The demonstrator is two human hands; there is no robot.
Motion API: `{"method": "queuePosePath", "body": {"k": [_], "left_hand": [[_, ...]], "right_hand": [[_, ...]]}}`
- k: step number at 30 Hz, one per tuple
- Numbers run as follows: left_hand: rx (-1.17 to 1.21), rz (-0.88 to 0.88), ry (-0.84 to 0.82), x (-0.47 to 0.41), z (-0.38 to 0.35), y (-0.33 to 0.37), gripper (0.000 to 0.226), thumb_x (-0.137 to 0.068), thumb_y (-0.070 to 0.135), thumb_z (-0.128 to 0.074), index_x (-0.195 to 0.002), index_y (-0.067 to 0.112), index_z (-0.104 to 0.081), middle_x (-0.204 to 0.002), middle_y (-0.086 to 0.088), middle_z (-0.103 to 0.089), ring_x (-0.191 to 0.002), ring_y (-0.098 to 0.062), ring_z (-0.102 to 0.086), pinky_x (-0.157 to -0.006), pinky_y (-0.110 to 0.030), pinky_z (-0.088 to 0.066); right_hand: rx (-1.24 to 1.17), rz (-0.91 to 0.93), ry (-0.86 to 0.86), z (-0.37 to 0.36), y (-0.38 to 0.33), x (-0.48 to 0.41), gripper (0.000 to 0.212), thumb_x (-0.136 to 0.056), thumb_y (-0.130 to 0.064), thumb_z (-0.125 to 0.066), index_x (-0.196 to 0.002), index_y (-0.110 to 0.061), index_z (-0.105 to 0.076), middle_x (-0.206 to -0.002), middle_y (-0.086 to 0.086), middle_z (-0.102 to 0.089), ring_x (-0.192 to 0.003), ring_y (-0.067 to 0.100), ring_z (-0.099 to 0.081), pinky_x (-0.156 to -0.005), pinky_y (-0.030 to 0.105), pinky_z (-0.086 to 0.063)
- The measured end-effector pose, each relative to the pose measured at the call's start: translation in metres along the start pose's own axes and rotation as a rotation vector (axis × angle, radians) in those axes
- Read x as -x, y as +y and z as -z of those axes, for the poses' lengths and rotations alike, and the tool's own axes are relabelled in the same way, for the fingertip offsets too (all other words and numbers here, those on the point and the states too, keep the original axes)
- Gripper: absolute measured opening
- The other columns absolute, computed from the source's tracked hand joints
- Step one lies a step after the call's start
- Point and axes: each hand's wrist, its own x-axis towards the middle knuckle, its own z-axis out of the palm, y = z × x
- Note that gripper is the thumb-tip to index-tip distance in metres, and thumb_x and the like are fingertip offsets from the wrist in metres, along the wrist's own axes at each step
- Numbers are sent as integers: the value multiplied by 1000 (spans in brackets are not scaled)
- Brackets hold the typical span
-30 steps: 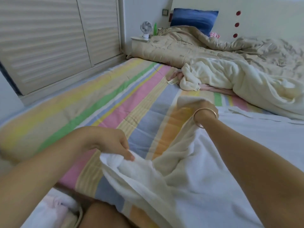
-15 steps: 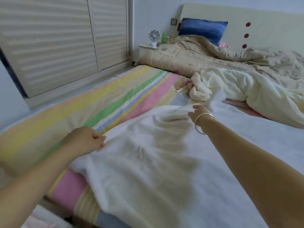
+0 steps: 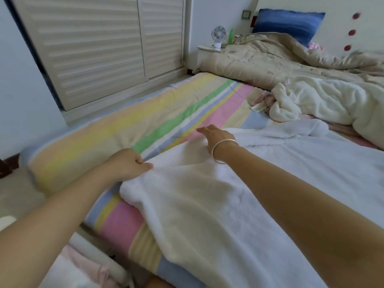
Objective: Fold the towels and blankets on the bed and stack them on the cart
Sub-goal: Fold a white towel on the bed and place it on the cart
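One wide bed (image 3: 145,121) fills most of the view, its sheet striped in peach, yellow, green, blue and pink, with the stripes running away from the camera toward the headboard. Louvred wardrobe doors (image 3: 93,48) stand along the left wall.

Spread flat over the near right part of the bed lies the white towel (image 3: 207,204). Its left edge runs diagonally from near left to far right, roughly along the stripes. It goes out of frame at the bottom and the right, so its long axis cannot be told. One far corner lies bunched toward the right. Beyond it, a beige quilt (image 3: 270,65) lies crumpled across the head of the bed, and a cream blanket (image 3: 322,100) is heaped just in front of that.

The left hand (image 3: 126,163) has its fingers curled and its thumb forward, gripping the towel at its left edge. The right hand (image 3: 216,135) lies flat on the towel's far edge, fingers straight and pointing left, holding nothing; a bangle (image 3: 223,149) circles its wrist.

A blue pillow (image 3: 286,21) leans on the headboard. At bottom left a pale rail (image 3: 116,269) borders pink and white cloth. A small fan (image 3: 218,35) and a green bottle (image 3: 230,36) stand on the nightstand (image 3: 207,48). A printed tag (image 3: 257,107) shows beside the cream blanket, its writing too small to read.
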Motion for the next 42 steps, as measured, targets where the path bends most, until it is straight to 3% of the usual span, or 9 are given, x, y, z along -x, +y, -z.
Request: {"method": "queuePosePath", "body": {"k": [3,5,8,13,19,27,33,38,42], "left_hand": [[643,39,-125,16,7,-3,30,-95,32,-60,-82,6,-67,-75,-5,-72,-61,-18,-67,-51,-20,-48],[818,51,-215,21,11,-9,25,-93,30,-60,-98,8,-71,-94,-6,-76,-78,-15,-73,-61,-19,-57],[800,21,-406,22,18,-25,45,-81,47,-70,-105,10,-75,-110,-12,-72,-99,-26,-68,-88,-33,-54],[620,-64,-661,30,25,-46,69,-56,55,-86,-106,8,-75,-111,-13,-71,-94,-20,-69,-78,-26,-55],[675,-75,-410,35,32,-37,28,-97,27,-54,-98,0,-65,-54,0,-55,-42,-10,-39,-52,-23,-48],[178,16,-320,35,16,-58,36,-91,35,-65,-77,6,-46,-57,-4,-36,-40,-11,-42,-44,-22,-45],[-140,39,-283,34,20,-54,47,-86,41,-71,-62,12,-42,-50,-2,-45,-49,-17,-51,-52,-27,-51],[-648,-61,170,54,6,-16,32,-87,38,-65,-109,19,-53,-115,-4,-54,-111,-25,-52,-80,-32,-39],[-355,-490,361,59,-42,17,49,-100,27,-42,-147,18,-35,-158,-4,-25,-146,-22,-19,-117,-37,-17]], "right_hand": [[162,11,-64,-3,-14,-17,48,-93,-11,-43,-139,-25,-43,-131,3,-51,-113,31,-56,-89,38,-48],[218,-31,-42,-7,-19,-25,33,-94,-15,-43,-124,-18,-58,-117,6,-60,-105,30,-58,-78,33,-45],[81,-155,59,-4,-22,-37,26,-94,-15,-44,-111,-12,-63,-106,11,-64,-96,32,-59,-72,32,-41],[-226,-347,298,24,-13,-60,25,-91,-10,-46,-102,-10,-68,-101,15,-66,-92,35,-61,-75,32,-45],[-371,-417,403,30,-9,-68,31,-91,-7,-46,-109,-16,-69,-116,11,-65,-106,33,-59,-87,34,-45],[-362,-283,194,-15,-44,-56,33,-93,-7,-45,-120,-11,-62,-126,13,-58,-112,33,-57,-98,36,-44],[-432,-45,-18,-35,-58,-25,70,-88,-3,-52,-149,-26,-25,-156,6,-20,-138,27,-34,-111,37,-32],[-359,51,-42,-18,-65,48,79,-91,-32,-61,-152,-27,-11,-161,1,1,-145,24,-17,-116,38,-21],[-178,-48,-164,-39,-75,139,67,-96,-60,-22,-154,-30,-4,-161,0,11,-148,22,6,-119,42,2]]}}
